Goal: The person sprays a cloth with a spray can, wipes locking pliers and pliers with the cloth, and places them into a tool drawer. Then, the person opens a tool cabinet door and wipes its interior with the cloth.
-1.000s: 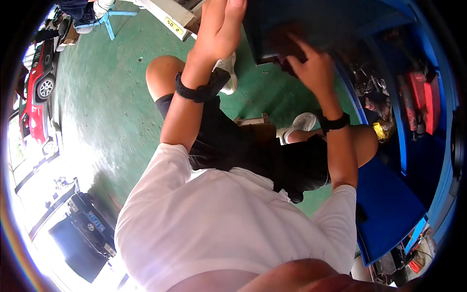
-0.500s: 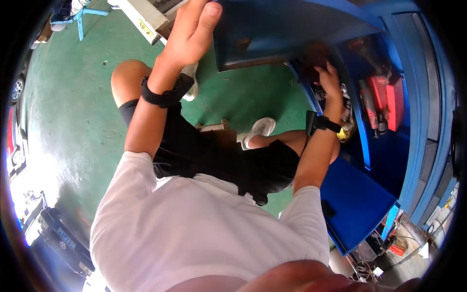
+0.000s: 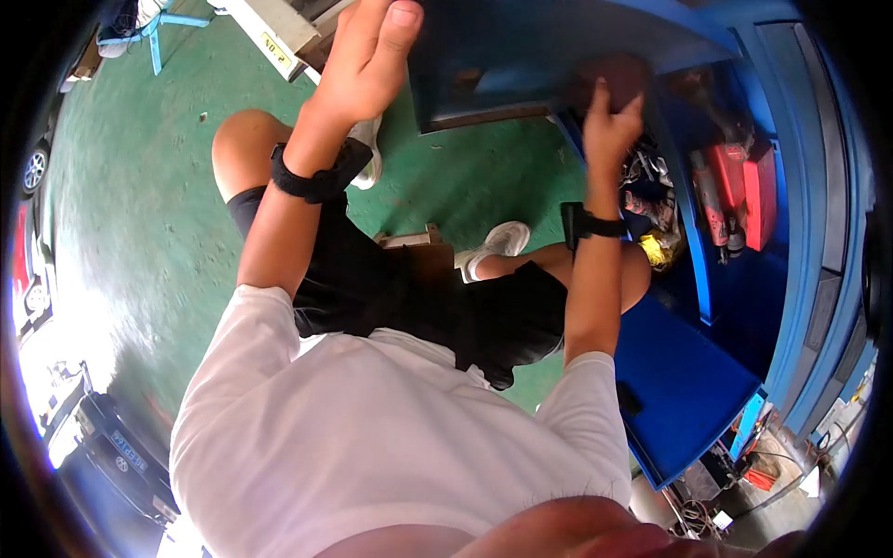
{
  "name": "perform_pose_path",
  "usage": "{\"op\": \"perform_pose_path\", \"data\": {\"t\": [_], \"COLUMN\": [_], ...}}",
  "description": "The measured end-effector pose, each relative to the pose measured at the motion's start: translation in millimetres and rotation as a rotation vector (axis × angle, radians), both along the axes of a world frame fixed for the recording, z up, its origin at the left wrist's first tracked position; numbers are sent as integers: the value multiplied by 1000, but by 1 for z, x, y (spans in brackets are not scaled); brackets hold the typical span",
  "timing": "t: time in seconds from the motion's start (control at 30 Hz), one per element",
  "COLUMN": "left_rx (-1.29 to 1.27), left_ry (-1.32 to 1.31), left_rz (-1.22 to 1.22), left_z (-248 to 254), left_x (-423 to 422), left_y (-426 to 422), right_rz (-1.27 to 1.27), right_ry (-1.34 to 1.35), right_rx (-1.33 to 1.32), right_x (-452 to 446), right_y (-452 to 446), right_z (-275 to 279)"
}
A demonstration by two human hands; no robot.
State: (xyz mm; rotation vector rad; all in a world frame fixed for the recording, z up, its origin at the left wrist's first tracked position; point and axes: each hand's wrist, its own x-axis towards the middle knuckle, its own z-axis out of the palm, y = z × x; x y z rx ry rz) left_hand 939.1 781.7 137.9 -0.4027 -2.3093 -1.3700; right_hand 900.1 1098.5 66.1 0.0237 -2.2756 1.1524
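My left hand (image 3: pixel 365 74) is raised at the top, beside the left edge of a blue panel (image 3: pixel 521 60). Its thumb stretches out, the other fingers run past the frame's top, and no held thing shows. My right hand (image 3: pixel 612 135) is under the panel's right part, over an open blue drawer (image 3: pixel 572 139). Its fingers are on a dark reddish-brown round disc (image 3: pixel 616 76), partly in shadow; its exact kind is unclear. Below that hand, the drawer holds loose metal parts or tools (image 3: pixel 651 172) and a yellow wrapped thing (image 3: pixel 657 251).
Right of the drawer, a blue compartment holds a red-and-grey hand tool (image 3: pixel 709 206) and a red case (image 3: pixel 759 200). A blue flat panel (image 3: pixel 684 391) lies lower right, near cables (image 3: pixel 693 516). A pale metal beam (image 3: pixel 270 33) stands upper left on the green floor (image 3: pixel 149 186).
My right hand has moved up and slightly left, out of the drawer, and the reddish-brown disc shows more fully at its fingers. My left hand has stayed in place.
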Motion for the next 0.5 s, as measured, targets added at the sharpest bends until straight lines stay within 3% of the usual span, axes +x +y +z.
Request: {"op": "perform_pose_path", "data": {"t": [0.1, 0.17, 0.3, 0.33, 0.4, 0.47, 0.5], "left_rx": [3, -17, 7, -14, -37, -91, -94], "left_ry": [-9, 122, 36, 59, 84, 81, 83], "left_rz": [24, -7, -64, -19, 21, 89, 82], "left_z": [4, 5, 14, 10, 1, -9, -2], "left_x": [0, -9, -6, -6, -7, -9, -13], "left_y": [2, 5, 3, 3, -2, -9, -4], "right_rz": [-29, -35, -24, 35, 95, 45, 40], "right_ry": [-53, -100, -96, -338, -575, -905, -902], "right_rx": [-80, -136, -86, -230, -378, -678, -684], "right_x": [5, 6, 4, 4, 1, -3, 1], "right_y": [-27, -30, -30, -27, -23, -18, -21], "right_z": [-10, -29, -67, -73, -84, -95, -97]}}
